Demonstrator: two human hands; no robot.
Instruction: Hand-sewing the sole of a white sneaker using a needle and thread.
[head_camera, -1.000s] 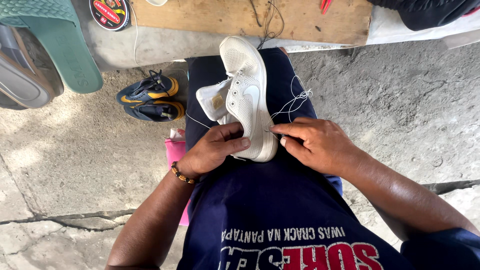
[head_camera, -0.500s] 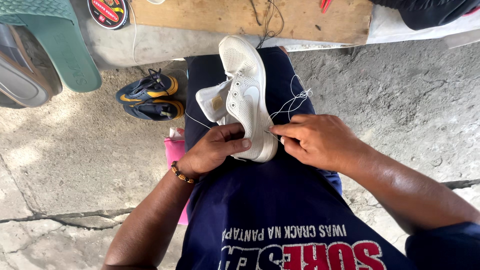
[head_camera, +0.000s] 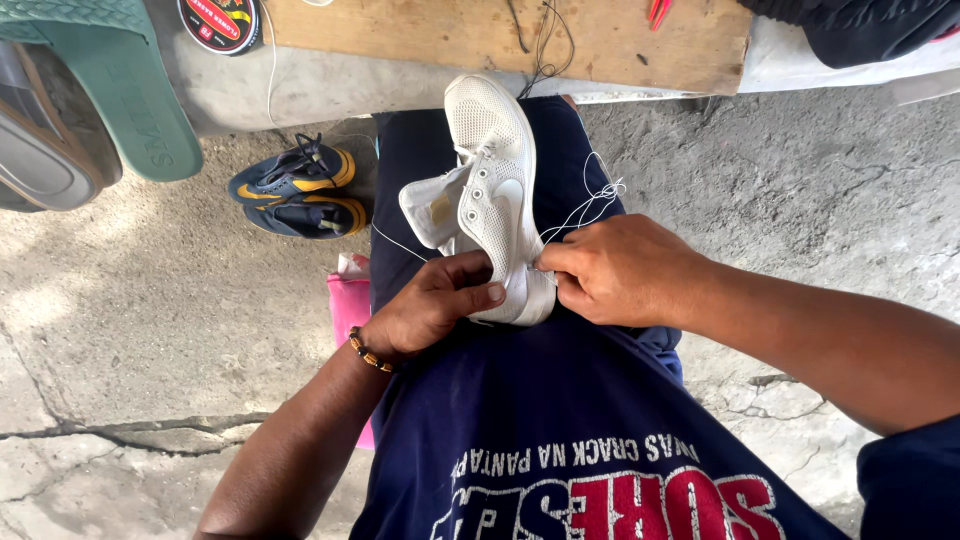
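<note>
A white sneaker (head_camera: 490, 170) lies on my lap, toe pointing away from me. My left hand (head_camera: 435, 310) grips its heel end, thumb across the side. My right hand (head_camera: 620, 270) pinches at the heel's edge from the right, fingers closed on a thin white thread (head_camera: 585, 205) that loops up beside the shoe. I cannot make out a needle. A beaded bracelet (head_camera: 370, 350) circles my left wrist.
A dark blue and yellow pair of shoes (head_camera: 295, 190) rests on the concrete floor to the left. A green sandal (head_camera: 110, 90) hangs at upper left beside a round tin (head_camera: 218, 20). A wooden board (head_camera: 500, 35) spans the low ledge ahead. A pink object (head_camera: 348, 305) lies under my left leg.
My right hand has shifted slightly closer to the heel; the thread loop stays beside the shoe. The left hand keeps its hold.
</note>
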